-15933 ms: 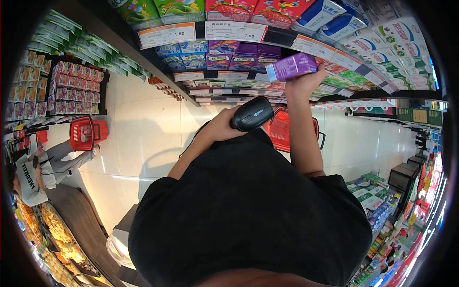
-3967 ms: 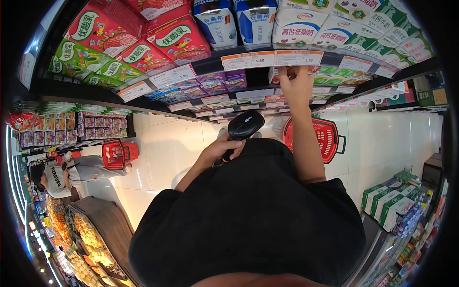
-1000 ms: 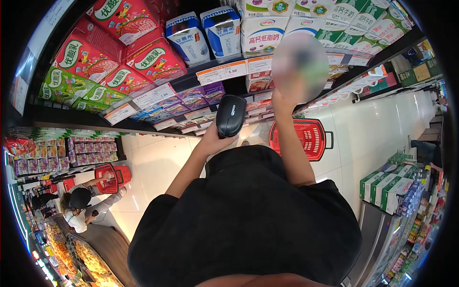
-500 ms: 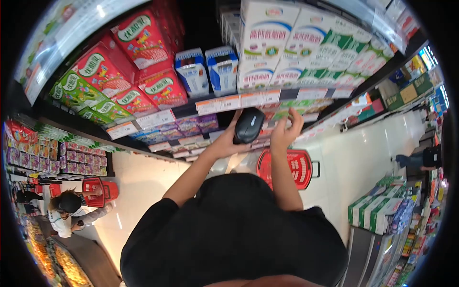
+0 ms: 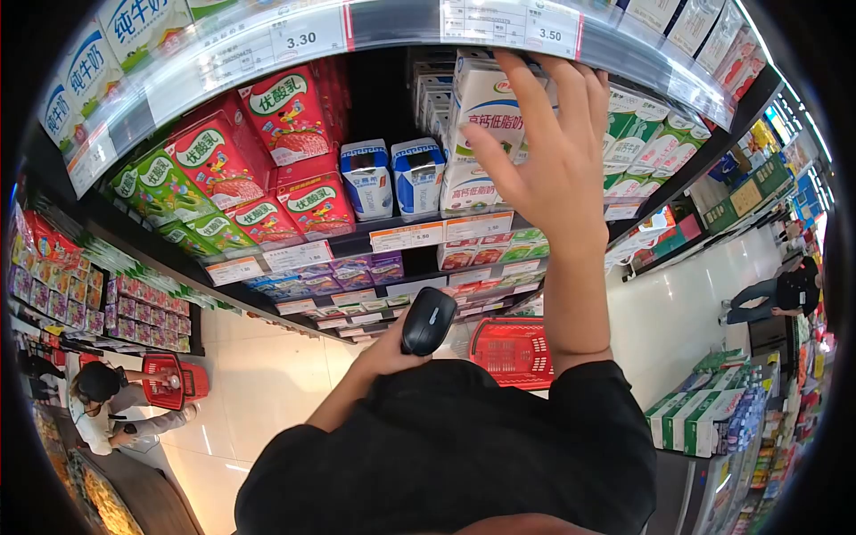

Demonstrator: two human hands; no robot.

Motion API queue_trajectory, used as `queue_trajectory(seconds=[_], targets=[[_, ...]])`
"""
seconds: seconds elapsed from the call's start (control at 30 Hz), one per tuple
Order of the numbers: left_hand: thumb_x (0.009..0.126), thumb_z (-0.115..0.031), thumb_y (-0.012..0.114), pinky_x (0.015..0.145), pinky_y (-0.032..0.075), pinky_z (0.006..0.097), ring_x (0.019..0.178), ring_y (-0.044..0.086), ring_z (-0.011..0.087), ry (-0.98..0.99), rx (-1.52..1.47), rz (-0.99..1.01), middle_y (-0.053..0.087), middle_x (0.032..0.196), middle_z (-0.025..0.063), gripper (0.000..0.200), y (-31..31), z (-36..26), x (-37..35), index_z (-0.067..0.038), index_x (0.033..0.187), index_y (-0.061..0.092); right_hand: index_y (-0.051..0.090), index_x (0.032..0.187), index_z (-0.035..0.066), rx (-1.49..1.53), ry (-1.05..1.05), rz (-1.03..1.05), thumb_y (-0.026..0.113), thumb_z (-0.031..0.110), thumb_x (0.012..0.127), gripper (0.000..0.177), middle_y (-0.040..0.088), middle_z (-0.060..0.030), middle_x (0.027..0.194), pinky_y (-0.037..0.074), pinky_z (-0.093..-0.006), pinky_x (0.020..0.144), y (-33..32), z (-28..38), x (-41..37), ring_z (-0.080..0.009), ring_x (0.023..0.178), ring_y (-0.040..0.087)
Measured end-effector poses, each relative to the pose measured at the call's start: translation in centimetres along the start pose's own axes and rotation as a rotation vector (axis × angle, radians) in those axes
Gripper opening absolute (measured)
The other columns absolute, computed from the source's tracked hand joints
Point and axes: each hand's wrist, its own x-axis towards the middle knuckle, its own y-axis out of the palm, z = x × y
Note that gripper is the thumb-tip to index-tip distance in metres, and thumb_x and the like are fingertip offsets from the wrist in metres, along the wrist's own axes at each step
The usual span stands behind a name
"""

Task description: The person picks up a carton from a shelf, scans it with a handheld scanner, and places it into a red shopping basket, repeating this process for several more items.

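Observation:
My left hand (image 5: 383, 351) is closed around a black barcode scanner (image 5: 430, 321) with a rounded top, held low in front of my chest. My right hand (image 5: 555, 165) reaches up to the shelf, fingers spread over the white milk cartons (image 5: 486, 116) with red and blue print. Its fingertips are just under the upper shelf's edge, and it covers part of the cartons. Two blue-and-white cartons (image 5: 417, 178) stand to the left of that stack. Further left are red yogurt drink packs (image 5: 285, 111) and green ones (image 5: 152, 187).
A price-tag rail (image 5: 392, 36) runs above the cartons, another (image 5: 408, 237) below. A red shopping basket (image 5: 508, 352) is on the floor in front of me. A person with a red basket (image 5: 176, 382) is at left, another person (image 5: 785, 290) at right. Green-and-white cartons (image 5: 700, 419) are stacked at lower right.
My right hand has risen from beside the scanner to the white cartons, its fingers spreading. My left hand has lowered the scanner toward my body. The view has shifted to show the upper shelf.

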Motion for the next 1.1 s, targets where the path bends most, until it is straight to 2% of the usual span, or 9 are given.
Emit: queue_trajectory(seconds=[0.13,0.3,0.47,0.67,0.77,0.83,0.87,1.03,1.1], targets=[[0.081,-0.004,0.072,0.09,0.048,0.0323,0.101,0.063,0.0168,0.001,-0.193,-0.02,0.066,0.104,0.0085,0.053,0.7,1.3,-1.7,-0.002,0.128,0.047,0.062,0.122,0.01,-0.113,0.055,0.086,0.08,0.038,0.071,0.061,0.05,-0.018,0.127,0.03,-0.0552,0.103,0.7,1.8,0.6,-0.0389,0.116,0.043],[0.082,-0.005,0.071,0.089,0.049,0.0331,0.098,0.063,0.0169,-0.029,-0.268,-0.066,0.066,0.101,0.0085,0.05,0.6,1.3,-2.7,-0.002,0.126,0.047,0.065,0.114,0.021,-0.178,0.111,-0.097,0.083,0.048,0.064,0.06,0.048,-0.0204,0.117,0.031,-0.0582,0.099,4.0,0.8,-0.2,-0.0423,0.114,0.042],[0.081,-0.004,0.07,0.088,0.048,0.0315,0.099,0.061,0.0158,-0.038,-0.292,-0.027,0.06,0.121,0.0096,0.054,-0.1,3.0,-2.7,0.0,0.13,0.049,0.064,0.116,0.023,0.014,0.083,-0.242,0.09,0.027,0.063,0.059,0.041,-0.0206,0.128,0.03,-0.0527,0.103,4.5,1.2,-1.8,-0.0412,0.127,0.032],[0.08,-0.003,0.07,0.086,0.049,0.0324,0.096,0.061,0.0168,-0.025,-0.286,0.009,0.062,0.116,0.0124,0.054,-0.7,2.1,-1.8,0.0,0.129,0.048,0.058,0.123,0.012,0.42,-0.084,-0.692,0.086,0.021,0.071,0.06,0.036,-0.0215,0.137,0.049,-0.0501,0.095,8.1,0.4,-4.5,-0.0404,0.122,0.043],[0.08,-0.003,0.07,0.086,0.049,0.0319,0.095,0.062,0.0162,-0.047,-0.305,0.018,0.061,0.116,0.012,0.052,-1.1,1.6,-1.6,-0.001,0.128,0.049,0.051,0.132,0.018,0.295,-0.086,-0.509,0.087,0.023,0.071,0.071,0.035,-0.0228,0.139,0.051,-0.0508,0.095,3.6,1.9,-5.1,-0.0439,0.123,0.044],[0.08,-0.003,0.069,0.086,0.049,0.0318,0.095,0.061,0.0158,-0.049,-0.26,0.028,0.061,0.115,0.0116,0.051,-1.5,1.1,-1.6,-0.001,0.127,0.049,0.04,0.142,0.029,1.296,0.256,-0.946,0.064,0.069,0.077,0.08,0.038,-0.0203,0.14,0.048,-0.0588,0.097,0.6,4.2,-6.0,-0.0399,0.125,0.046],[0.08,-0.003,0.069,0.086,0.049,0.0316,0.095,0.061,0.0155,-0.049,-0.229,0.037,0.061,0.115,0.0111,0.05,-1.5,0.9,-2.0,-0.001,0.126,0.05,0.038,0.143,0.029,1.673,0.119,-0.682,0.052,0.079,0.076,0.084,0.042,-0.0163,0.139,0.046,-0.0581,0.099,-2.3,5.5,-4.5,-0.0353,0.126,0.047],[0.081,-0.003,0.069,0.085,0.048,0.0303,0.095,0.06,0.0145,-0.172,-0.225,0.001,0.062,0.108,0.0076,0.042,-1.7,0.9,-3.8,-0.002,0.12,0.053,0.042,0.14,0.017,1.757,0.861,-0.62,0.057,0.07,0.081,0.081,0.051,-0.0116,0.13,0.047,-0.0535,0.094,-2.0,4.3,-18.1,-0.0324,0.115,0.054],[0.081,-0.005,0.073,0.084,0.049,0.028,0.092,0.063,0.0127,-0.217,-0.237,-0.073,0.067,0.094,0.0037,0.027,-1.4,0.4,-3.9,-0.003,0.105,0.061,0.047,0.132,0.012,2.226,1.614,-0.47,0.058,0.064,0.083,0.072,0.058,-0.0097,0.118,0.045,-0.0485,0.096,-1.0,4.7,-24.3,-0.0292,0.104,0.058]])
